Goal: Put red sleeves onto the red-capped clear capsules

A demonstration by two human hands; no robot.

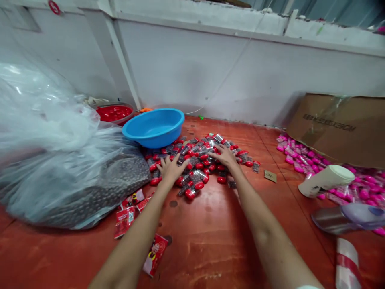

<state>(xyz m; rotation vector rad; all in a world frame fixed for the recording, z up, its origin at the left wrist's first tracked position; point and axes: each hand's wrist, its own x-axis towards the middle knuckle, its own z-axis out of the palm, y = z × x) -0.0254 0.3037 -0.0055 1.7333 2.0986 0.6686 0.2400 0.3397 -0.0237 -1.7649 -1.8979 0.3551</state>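
A heap of small clear containers with red caps [200, 160] and dark contents lies on the red table [204, 241]. My left hand [172, 169] rests at the heap's left side, fingers spread over the containers. On the right side, my right hand [224, 156] touches the heap with its fingers stretched out. Neither hand grips a container. Behind my left hand stands a blue basin [155, 128], its rim above the heap's back left edge. Red printed packets [124, 220] lie near my left forearm.
At left bulges a large clear plastic bag [75, 180] of dark beads. A bowl of red pieces [116, 112] stands behind. To the right are pink-capped containers [300, 154], a cardboard box [337, 128], a paper cup [325, 180], a bottle [345, 218] and a brown card [270, 176].
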